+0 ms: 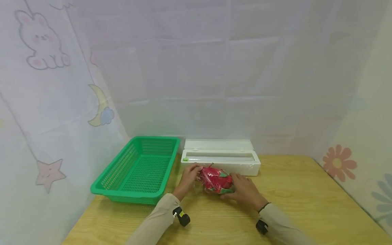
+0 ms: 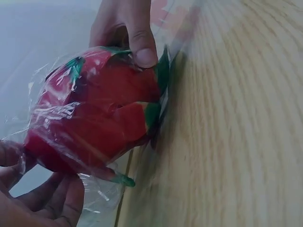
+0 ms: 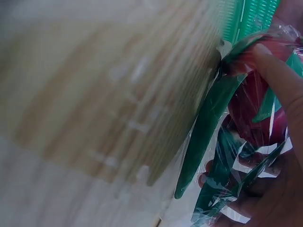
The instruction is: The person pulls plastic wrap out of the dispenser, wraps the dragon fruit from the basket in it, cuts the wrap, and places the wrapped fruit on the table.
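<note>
A red dragon fruit (image 1: 215, 180) with green-tipped scales is wrapped in clear plastic film, held low over the wooden table. My left hand (image 1: 187, 180) grips its left end, and loose film bunches by those fingers in the left wrist view. At the other end, my right hand (image 1: 245, 191) holds the fruit between thumb and fingers. Long green scales (image 3: 210, 137) stick out by the right hand, under film, in the right wrist view. Behind the fruit sits a white cling film dispenser (image 1: 220, 167) with its lid raised.
To the left stands a green plastic basket (image 1: 139, 195) with slotted walls and nothing visible inside. The wooden table (image 1: 294, 194) runs back to a pale curtain (image 1: 208, 85) that also hangs along both sides.
</note>
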`<action>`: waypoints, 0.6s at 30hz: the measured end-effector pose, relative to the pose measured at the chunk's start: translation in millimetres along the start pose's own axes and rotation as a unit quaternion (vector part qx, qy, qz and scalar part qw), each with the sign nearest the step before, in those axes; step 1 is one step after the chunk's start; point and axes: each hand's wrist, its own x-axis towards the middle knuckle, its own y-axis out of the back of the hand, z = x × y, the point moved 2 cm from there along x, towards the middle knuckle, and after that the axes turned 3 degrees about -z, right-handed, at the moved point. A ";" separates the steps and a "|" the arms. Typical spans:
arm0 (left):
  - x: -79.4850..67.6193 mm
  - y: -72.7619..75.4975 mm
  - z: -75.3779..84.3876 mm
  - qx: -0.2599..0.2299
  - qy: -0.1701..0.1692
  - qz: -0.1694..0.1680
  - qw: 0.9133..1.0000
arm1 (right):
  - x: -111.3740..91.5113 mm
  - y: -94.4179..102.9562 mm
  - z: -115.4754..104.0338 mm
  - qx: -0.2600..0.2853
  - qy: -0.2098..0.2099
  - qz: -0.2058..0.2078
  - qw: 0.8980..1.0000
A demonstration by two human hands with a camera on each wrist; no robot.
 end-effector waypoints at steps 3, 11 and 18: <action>-2.1 4.9 2.7 0.047 -0.001 -0.020 0.999 | 3.5 -2.8 0.7 -0.002 0.002 0.010 1.000; -30.3 8.5 23.5 0.419 -0.271 -0.064 0.864 | 4.6 -4.4 3.0 -0.011 0.013 0.011 1.000; -41.4 3.9 13.3 0.660 -0.321 -0.120 0.669 | 8.7 -0.7 6.5 -0.006 0.029 0.031 0.999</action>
